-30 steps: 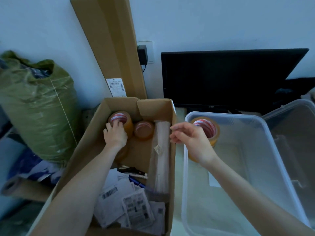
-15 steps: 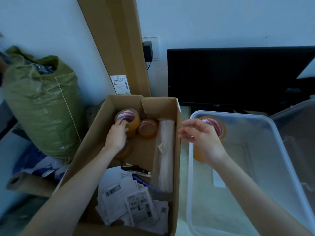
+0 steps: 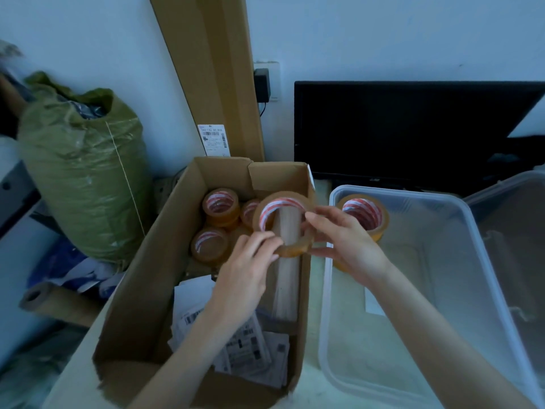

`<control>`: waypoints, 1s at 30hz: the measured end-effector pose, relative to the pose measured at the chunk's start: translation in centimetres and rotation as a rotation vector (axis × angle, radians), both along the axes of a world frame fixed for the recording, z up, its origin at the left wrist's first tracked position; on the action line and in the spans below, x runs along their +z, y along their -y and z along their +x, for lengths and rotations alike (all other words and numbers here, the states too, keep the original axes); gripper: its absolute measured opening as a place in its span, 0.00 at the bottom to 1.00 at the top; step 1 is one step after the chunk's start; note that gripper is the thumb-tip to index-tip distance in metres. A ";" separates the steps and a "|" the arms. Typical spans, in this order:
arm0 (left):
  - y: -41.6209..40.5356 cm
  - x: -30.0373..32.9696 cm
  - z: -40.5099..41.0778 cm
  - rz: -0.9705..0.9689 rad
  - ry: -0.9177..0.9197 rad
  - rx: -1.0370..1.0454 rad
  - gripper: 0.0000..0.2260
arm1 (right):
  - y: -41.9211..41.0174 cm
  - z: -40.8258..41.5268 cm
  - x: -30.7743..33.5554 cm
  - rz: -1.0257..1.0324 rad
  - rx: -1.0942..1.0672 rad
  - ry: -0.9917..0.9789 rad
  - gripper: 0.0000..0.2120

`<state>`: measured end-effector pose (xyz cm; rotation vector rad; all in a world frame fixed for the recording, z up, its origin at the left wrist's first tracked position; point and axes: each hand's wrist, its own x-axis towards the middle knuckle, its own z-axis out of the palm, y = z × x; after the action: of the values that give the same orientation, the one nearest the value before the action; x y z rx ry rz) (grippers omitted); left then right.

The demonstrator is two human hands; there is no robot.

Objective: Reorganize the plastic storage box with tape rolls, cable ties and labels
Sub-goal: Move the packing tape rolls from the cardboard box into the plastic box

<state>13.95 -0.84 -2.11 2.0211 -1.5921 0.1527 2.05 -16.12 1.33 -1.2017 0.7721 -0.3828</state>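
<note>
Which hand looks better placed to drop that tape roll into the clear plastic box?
Probably the right hand: it grips the brown tape roll on the side nearest the clear plastic storage box. The left hand holds it from over the cardboard box.

Tan tape roll (image 3: 283, 228), red-and-white striped core, tilted on edge above the cardboard box (image 3: 141, 293), just left of the clear plastic storage box (image 3: 472, 219). A matching roll (image 3: 364, 215) stands in that storage box's far-left corner. Three more rolls (image 3: 220, 205) and printed labels (image 3: 244, 352) lie in the cardboard box left of it.

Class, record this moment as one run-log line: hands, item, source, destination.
left hand + right hand: hold tape roll | above cardboard box | plastic storage box: one roll inside
</note>
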 end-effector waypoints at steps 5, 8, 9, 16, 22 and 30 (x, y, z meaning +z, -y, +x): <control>-0.2 -0.6 -1.3 0.017 -0.055 -0.051 0.12 | -0.7 -1.1 -0.4 -0.026 -0.044 0.041 0.14; -0.3 -0.2 -0.9 0.054 -0.181 -0.093 0.15 | -1.0 -1.6 -0.7 -0.038 -0.094 0.032 0.11; -0.3 0.1 -0.8 0.035 -0.250 -0.103 0.14 | -1.0 -1.7 -0.8 -0.035 -0.116 0.033 0.11; 0.9 -1.8 4.3 -0.018 -0.379 0.239 0.09 | -0.5 -3.0 -1.5 0.019 -0.222 0.058 0.11; 2.5 -8.5 11.8 0.618 -0.354 0.477 0.19 | -0.9 -3.0 -2.0 0.063 -0.214 0.068 0.09; 2.2 -12.4 12.9 0.771 -0.174 0.574 0.11 | -1.0 -4.0 -2.5 0.068 -0.230 0.078 0.08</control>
<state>26.84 -3.03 -14.49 2.9414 -0.9859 -0.4890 -1.99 -15.07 -1.21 -1.0309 0.8518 -0.5847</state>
